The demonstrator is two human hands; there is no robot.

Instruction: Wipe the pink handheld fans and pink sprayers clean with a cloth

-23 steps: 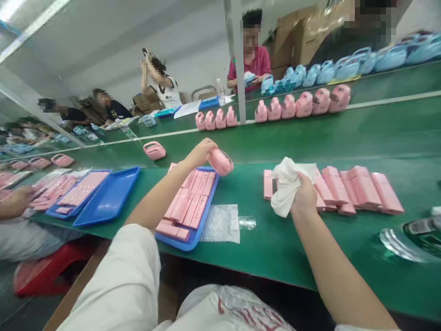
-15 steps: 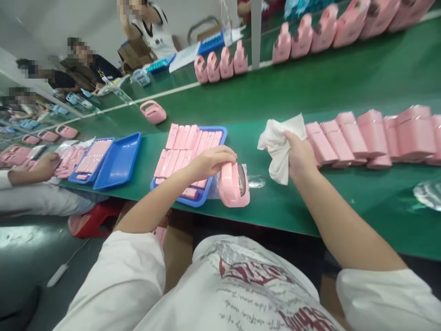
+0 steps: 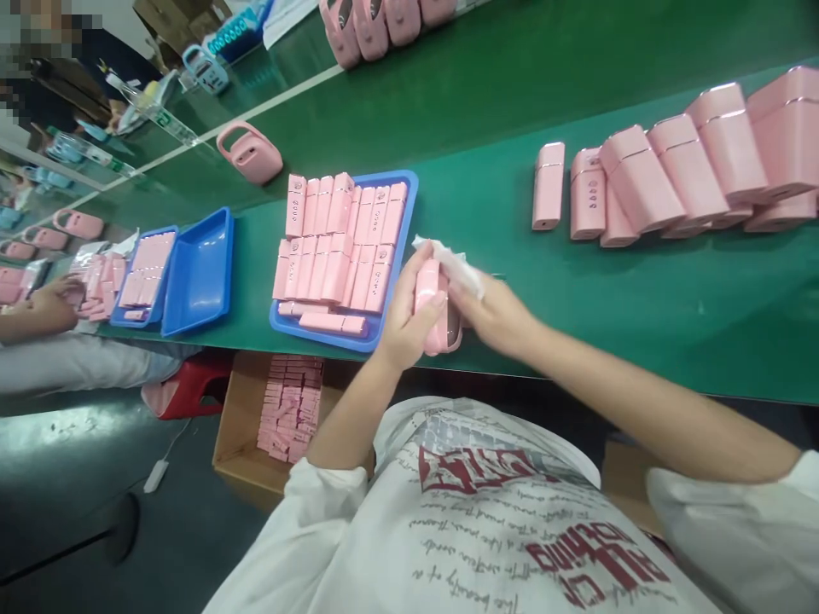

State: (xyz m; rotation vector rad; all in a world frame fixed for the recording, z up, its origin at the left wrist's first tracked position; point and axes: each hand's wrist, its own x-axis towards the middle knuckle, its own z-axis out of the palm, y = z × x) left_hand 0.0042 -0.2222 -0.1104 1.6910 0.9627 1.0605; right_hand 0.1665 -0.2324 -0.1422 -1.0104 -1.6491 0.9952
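My left hand (image 3: pixel 404 322) is closed around a pink plastic case (image 3: pixel 432 286) with a dark window on its right side. A white cloth (image 3: pixel 461 271) is in my right hand (image 3: pixel 499 315), which presses it against the top and right of the case. Part of the case is hidden behind my fingers. Just left of my hands is a blue tray (image 3: pixel 409 200) filled with rows of slim pink pieces (image 3: pixel 326 264), some with small marks on their faces.
Pink blocks (image 3: pixel 643 183) with shiny bands lean together at the right. A pink handled case (image 3: pixel 252 153) sits farther back. Another blue tray (image 3: pixel 203 273) is at the left, beside a co-worker's hand (image 3: pixel 51 307). Below the bench is a cardboard box (image 3: pixel 240 426) of pink pieces.
My right hand has brought the cloth leftward onto the pink case. My left hand has shifted from the case's top to its left side. The camera view has tilted downward.
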